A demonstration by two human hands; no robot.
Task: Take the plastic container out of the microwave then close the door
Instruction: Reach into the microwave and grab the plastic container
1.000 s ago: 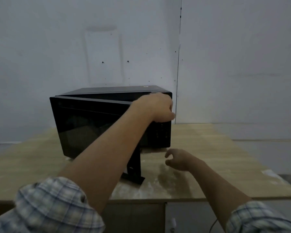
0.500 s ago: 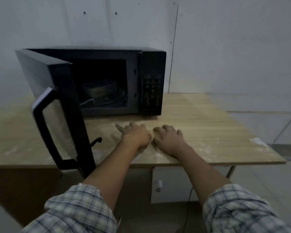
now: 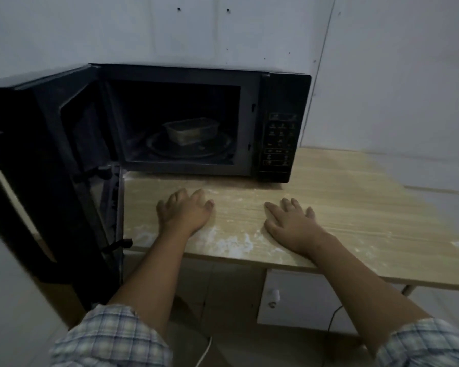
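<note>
The door [image 3: 51,165] stands swung wide to the left of the left hand [image 3: 184,211], which rests flat and empty on the table [image 3: 355,207]; the right hand [image 3: 293,221] lies likewise, fingers spread. Ahead of the left hand, inside the microwave [image 3: 284,102], the plastic container [image 3: 192,130] sits on the turntable [image 3: 217,148], seemingly empty in the dim light. Reach in with both hands and lift it level.

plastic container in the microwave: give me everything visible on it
The plastic container is a small rectangular tub of clear or translucent plastic with a flanged rim; whether it has a lid or contents cannot be told in the dim cavity. It sits upright on the round turntable inside the microwave, turned a little askew to the opening. The door is swung wide open. Nothing else touches it; neither hand is near it.
</note>
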